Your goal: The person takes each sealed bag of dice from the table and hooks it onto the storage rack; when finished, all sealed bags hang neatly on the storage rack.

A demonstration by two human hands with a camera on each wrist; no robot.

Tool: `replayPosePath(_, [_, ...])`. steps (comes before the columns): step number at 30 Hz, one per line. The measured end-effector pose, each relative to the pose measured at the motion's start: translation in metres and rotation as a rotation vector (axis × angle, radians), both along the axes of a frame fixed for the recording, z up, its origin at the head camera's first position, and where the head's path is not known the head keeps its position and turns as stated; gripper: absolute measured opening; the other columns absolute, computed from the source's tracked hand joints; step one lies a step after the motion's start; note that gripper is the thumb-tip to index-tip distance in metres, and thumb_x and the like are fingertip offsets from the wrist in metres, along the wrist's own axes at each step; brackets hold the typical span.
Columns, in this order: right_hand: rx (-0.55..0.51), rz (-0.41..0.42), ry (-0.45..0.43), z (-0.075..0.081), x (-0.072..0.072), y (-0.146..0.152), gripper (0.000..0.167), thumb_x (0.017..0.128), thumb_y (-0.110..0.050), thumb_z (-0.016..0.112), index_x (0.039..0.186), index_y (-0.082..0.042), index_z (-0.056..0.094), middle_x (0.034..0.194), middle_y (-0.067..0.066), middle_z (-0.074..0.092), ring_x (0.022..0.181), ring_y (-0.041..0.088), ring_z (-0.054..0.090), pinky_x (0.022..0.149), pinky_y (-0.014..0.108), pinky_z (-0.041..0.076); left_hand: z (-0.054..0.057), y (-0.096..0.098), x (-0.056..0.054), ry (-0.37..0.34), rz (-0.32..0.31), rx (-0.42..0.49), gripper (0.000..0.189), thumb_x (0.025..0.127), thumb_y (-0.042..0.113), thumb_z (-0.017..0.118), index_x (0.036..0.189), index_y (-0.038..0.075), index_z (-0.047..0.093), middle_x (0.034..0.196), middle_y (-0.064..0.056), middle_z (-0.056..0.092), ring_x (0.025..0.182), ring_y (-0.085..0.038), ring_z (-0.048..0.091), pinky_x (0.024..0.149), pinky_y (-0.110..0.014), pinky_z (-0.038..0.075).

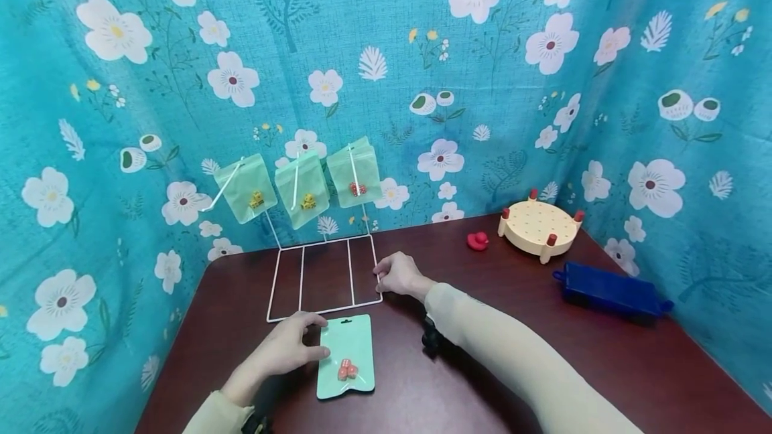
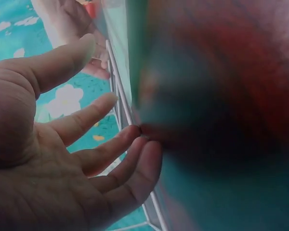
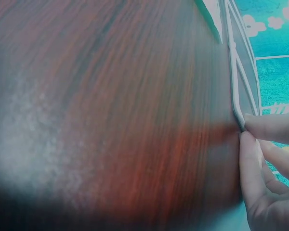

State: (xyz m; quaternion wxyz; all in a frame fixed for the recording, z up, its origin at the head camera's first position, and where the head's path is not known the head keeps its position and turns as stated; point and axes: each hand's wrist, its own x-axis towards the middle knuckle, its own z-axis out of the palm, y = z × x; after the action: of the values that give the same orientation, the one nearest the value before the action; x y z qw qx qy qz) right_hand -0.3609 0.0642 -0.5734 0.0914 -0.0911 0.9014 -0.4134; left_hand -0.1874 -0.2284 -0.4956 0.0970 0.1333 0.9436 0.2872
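Note:
My right hand [image 1: 401,276] pinches the right side wire of a white wire rack [image 1: 326,311], close to its front corner. In the right wrist view, thumb and finger [image 3: 254,168] meet at that wire. My left hand [image 1: 289,347] lies at the left edge of a mint-green pouch [image 1: 345,390], thumb and fingers apart and loosely bent, touching or just beside it. Red dice [image 1: 347,370] show through the pouch's front. Three more green pouches hang on the rack's prongs: the left pouch [image 1: 247,186] and the middle pouch [image 1: 301,186] show yellow pieces, the right pouch [image 1: 362,173] red ones.
At the back right of the dark wooden table [image 1: 434,380] are a small red duck [image 1: 478,241], a round cream pegboard [image 1: 537,223] with red-tipped legs, and a blue oblong case [image 1: 612,290]. A flowered blue curtain [image 1: 410,72] stands behind the table.

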Motion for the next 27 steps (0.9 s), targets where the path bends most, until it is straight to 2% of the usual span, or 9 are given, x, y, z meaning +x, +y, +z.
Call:
replayPosePath(2, [-0.019, -0.010, -0.011, 0.011, 0.011, -0.001, 0.033, 0.080, -0.015, 0.100, 0.111, -0.018, 0.088, 0.090, -0.006, 0.080, 0.086, 0.013, 0.070, 0.083, 0.030, 0.061, 0.000, 0.004, 0.000, 0.012, 0.005, -0.037, 0.048, 0.084, 0.027, 0.097, 0.127, 0.015, 0.079, 0.126, -0.005, 0.076, 0.110, -0.024, 0.068, 0.096, -0.050, 0.059])
replayPosePath(6, [-0.046, -0.021, -0.003, 0.042, 0.041, -0.003, 0.033, 0.084, -0.008, 0.096, 0.116, -0.008, 0.087, 0.094, 0.002, 0.080, 0.086, 0.017, 0.068, 0.083, 0.032, 0.061, -0.001, 0.012, 0.000, 0.039, 0.013, -0.107, 0.049, 0.082, 0.027, 0.099, 0.126, 0.016, 0.080, 0.126, -0.005, 0.076, 0.114, -0.026, 0.067, 0.100, -0.054, 0.059])
replayPosePath(15, [-0.037, -0.007, 0.030, 0.043, 0.036, -0.002, 0.030, 0.085, -0.008, 0.095, 0.114, -0.008, 0.087, 0.091, 0.000, 0.081, 0.085, 0.014, 0.068, 0.084, 0.029, 0.059, -0.004, 0.024, -0.003, 0.102, 0.012, -0.182, 0.057, 0.076, 0.023, 0.102, 0.128, 0.016, 0.078, 0.120, -0.005, 0.073, 0.103, -0.021, 0.062, 0.087, -0.046, 0.058])
replayPosePath(20, [-0.044, -0.018, -0.008, 0.046, 0.035, -0.004, 0.031, 0.085, -0.009, 0.095, 0.115, -0.008, 0.087, 0.095, 0.003, 0.081, 0.089, 0.017, 0.069, 0.087, 0.032, 0.061, -0.005, 0.026, -0.003, 0.122, 0.005, -0.205, 0.060, 0.076, 0.020, 0.101, 0.131, 0.016, 0.077, 0.128, -0.007, 0.074, 0.110, -0.024, 0.064, 0.094, -0.050, 0.060])
replayPosePath(22, [-0.045, -0.016, -0.009, 0.043, 0.030, -0.003, 0.031, 0.084, -0.009, 0.096, 0.114, -0.009, 0.087, 0.095, 0.003, 0.082, 0.090, 0.019, 0.070, 0.087, 0.034, 0.062, -0.005, 0.027, -0.003, 0.139, -0.006, -0.209, 0.058, 0.077, 0.018, 0.101, 0.130, 0.016, 0.077, 0.130, -0.007, 0.074, 0.112, -0.025, 0.065, 0.097, -0.050, 0.060])
replayPosePath(27, [-0.013, 0.002, -0.001, 0.016, 0.009, -0.001, 0.031, 0.081, -0.014, 0.098, 0.110, -0.014, 0.088, 0.090, -0.003, 0.080, 0.087, 0.016, 0.070, 0.084, 0.031, 0.061, -0.007, 0.028, -0.002, 0.163, -0.037, -0.197, 0.050, 0.077, 0.014, 0.099, 0.122, 0.017, 0.078, 0.124, -0.006, 0.074, 0.104, -0.020, 0.061, 0.097, -0.049, 0.057])
